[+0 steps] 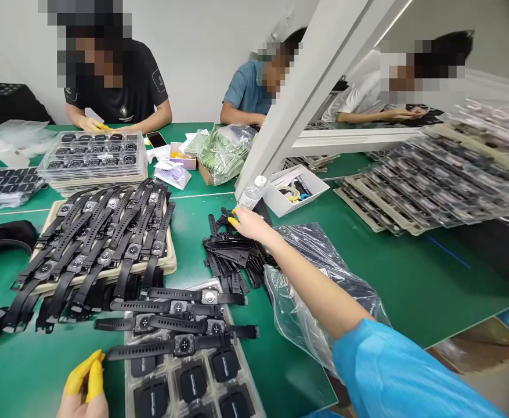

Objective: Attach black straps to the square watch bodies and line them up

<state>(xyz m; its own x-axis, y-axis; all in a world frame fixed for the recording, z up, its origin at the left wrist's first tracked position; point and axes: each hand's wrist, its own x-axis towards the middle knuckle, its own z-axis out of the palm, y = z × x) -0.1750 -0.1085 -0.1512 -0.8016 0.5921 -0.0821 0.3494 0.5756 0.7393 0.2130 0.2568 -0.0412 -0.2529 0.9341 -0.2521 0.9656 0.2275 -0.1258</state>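
In the head view, holds the right hand (254, 225) stretched forward over the near heap of loose straps (233, 258), yellow-capped tips close to each other; cannot tell whether pinching a strap or only touching the heap. Sees the heap right under that grip and spilling from there toward the body, well apart from the left hand (82, 390), with long axes jumbled, many pointing roughly bodyward. Passes the forearm over a plastic bag (293, 313), with a clear bottle (254, 193) just beyond the right hand. Holds the left hand low beside the tray (129, 392), capped tips together, nothing visible between. Just right of that pinch, shows the strap end of the nearest watch (183, 345), laid crosswise on the tray, long axis leading off rightward.
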